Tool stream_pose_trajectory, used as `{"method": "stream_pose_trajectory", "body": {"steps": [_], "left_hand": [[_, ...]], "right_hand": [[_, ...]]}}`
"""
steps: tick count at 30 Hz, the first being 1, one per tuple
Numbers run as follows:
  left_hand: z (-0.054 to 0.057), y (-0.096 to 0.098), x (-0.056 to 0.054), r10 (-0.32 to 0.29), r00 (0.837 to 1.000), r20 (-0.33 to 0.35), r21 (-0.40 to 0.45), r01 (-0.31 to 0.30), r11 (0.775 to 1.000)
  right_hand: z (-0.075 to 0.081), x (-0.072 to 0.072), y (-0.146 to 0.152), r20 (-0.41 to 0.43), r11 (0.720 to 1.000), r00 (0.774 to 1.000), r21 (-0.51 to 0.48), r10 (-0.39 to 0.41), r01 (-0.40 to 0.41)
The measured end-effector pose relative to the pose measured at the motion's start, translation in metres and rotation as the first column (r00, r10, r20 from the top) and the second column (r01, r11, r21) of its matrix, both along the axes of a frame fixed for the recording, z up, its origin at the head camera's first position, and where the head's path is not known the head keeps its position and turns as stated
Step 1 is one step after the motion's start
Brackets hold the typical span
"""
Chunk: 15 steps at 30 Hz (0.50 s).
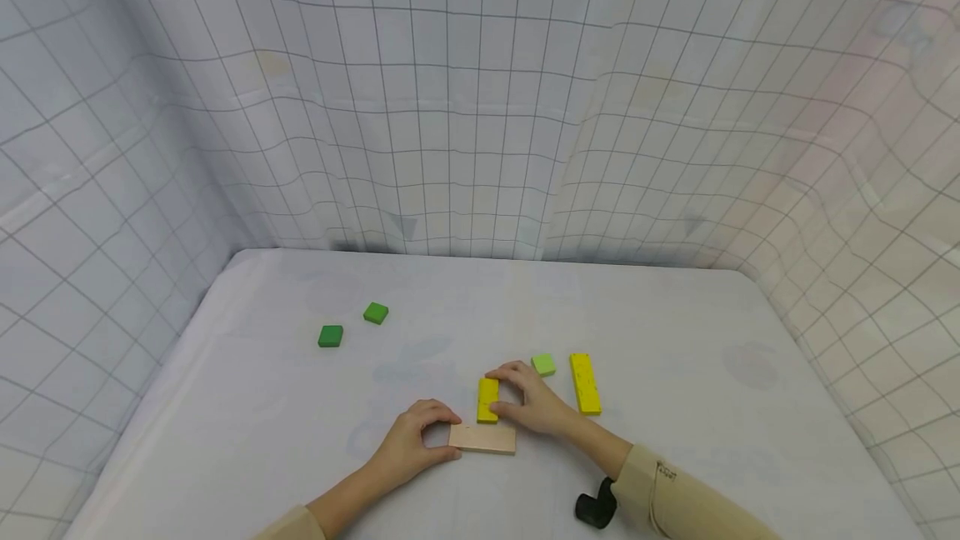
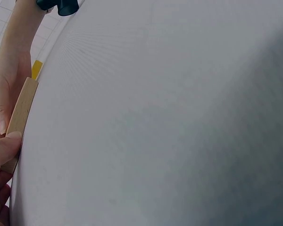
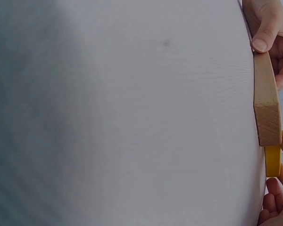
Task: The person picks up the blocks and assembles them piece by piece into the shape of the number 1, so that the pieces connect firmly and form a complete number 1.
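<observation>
A plain wooden block [image 1: 482, 439] lies flat and crosswise on the white table. My left hand [image 1: 412, 442] grips its left end, thumb on the near side and fingers on the far side. Just beyond it, a short yellow block [image 1: 487, 401] points away from me, its near end close to the wooden block. My right hand [image 1: 531, 402] holds this yellow block from the right, between thumb and fingertips. In the right wrist view the wooden block [image 3: 267, 99] partly hides the yellow one [image 3: 272, 161]. The left wrist view shows the left thumb [image 2: 7, 148] on the wood.
A longer yellow block [image 1: 585, 384] and a light green block [image 1: 543, 365] lie right of my right hand. Two darker green blocks, one nearer [image 1: 331, 336] and one farther [image 1: 376, 312], lie at the far left. A black object [image 1: 596, 508] is by the right sleeve. Grid-patterned curtains surround the table.
</observation>
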<state>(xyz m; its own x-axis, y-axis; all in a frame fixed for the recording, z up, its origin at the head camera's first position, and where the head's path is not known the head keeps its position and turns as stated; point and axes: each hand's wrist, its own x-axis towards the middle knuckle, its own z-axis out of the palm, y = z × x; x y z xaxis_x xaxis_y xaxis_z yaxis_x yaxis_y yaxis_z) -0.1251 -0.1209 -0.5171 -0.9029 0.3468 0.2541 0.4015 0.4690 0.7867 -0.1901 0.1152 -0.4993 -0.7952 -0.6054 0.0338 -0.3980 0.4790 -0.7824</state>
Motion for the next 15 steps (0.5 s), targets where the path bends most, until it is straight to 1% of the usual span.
{"method": "stream_pose_trajectory", "body": {"steps": [4,15], "left_hand": [[-0.0005,0.0005,0.0004,0.002,1.0,-0.002,0.0,-0.002,1.0],[-0.0002,0.0031,0.002,0.009,1.0,-0.003,-0.002,-0.009,1.0]], "right_hand": [[0.0006,0.0008,0.0001,0.013,1.0,1.0,0.007,0.005,-0.005],[-0.0008,0.0023,0.0019,-0.001,1.0,1.0,0.006,0.017,-0.017]]}}
